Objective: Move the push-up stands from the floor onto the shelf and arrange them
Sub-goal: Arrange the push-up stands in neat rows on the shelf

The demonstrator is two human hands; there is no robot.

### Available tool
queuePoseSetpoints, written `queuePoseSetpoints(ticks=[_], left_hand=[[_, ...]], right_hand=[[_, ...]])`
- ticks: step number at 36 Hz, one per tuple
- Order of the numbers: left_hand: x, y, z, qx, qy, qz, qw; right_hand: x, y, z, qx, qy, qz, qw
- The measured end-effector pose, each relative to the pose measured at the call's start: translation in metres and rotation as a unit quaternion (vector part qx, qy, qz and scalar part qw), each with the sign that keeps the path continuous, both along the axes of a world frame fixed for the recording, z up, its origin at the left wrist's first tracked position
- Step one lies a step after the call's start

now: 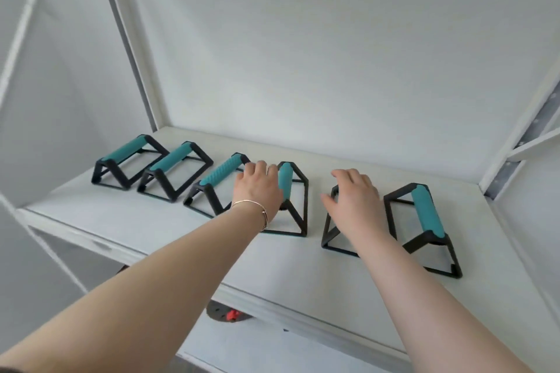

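Observation:
Several black-framed push-up stands with teal grips stand in a row on the white shelf (157,230). The three at the left (128,153), (171,160), (222,171) sit angled alike. My left hand (257,189), with a thin bracelet at the wrist, rests between the third stand and the fourth stand (286,183), its thumb side against that teal grip. My right hand (354,201) lies with spread fingers over the fifth stand (331,233) and hides its grip. The sixth stand (427,210) stands free at the right.
The shelf has a white back wall and white side posts (133,54). A metal bracket strip (515,166) runs up the right side. Below the shelf's front edge a dark round thing with a red part (230,315) lies on a lower level.

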State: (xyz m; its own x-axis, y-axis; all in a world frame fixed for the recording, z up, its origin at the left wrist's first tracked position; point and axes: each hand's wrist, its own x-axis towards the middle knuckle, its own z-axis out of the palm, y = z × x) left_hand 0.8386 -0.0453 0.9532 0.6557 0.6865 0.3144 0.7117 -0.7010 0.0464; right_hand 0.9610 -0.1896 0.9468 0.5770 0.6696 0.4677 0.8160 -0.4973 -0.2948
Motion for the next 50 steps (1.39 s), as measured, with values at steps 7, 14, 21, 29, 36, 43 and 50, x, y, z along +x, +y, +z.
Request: queuePoseSetpoints(ticks=[7,14,21,29,36,43,50], left_hand=[[-0.066,0.072,0.005,-0.020,-0.042,0.043,0.998],[-0.134,0.175,-0.002,-0.015,-0.041,0.039,0.998],[-0.189,0.293,-0.007,-0.034,-0.037,0.015,0.999],[-0.206,0.381,-0.019,-0.041,-0.013,-0.018,0.999],[-0.196,0.405,-0.028,-0.086,-0.018,-0.017,0.996],[-0.192,0.408,-0.029,-0.145,-0.029,0.022,0.989],[-0.184,0.418,-0.023,-0.136,0.029,0.044,0.989]], right_hand=[[-0.048,0.063,0.008,0.003,0.008,0.026,1.000],[-0.122,0.170,0.009,0.020,0.018,0.036,0.999],[-0.195,0.280,0.009,-0.012,0.044,0.012,0.999],[-0.233,0.366,0.007,-0.032,0.118,-0.039,0.992],[-0.227,0.397,-0.003,-0.078,0.211,-0.132,0.965],[-0.212,0.412,-0.007,-0.101,0.271,-0.157,0.944],[-0.189,0.422,-0.001,-0.136,0.257,-0.115,0.950]])
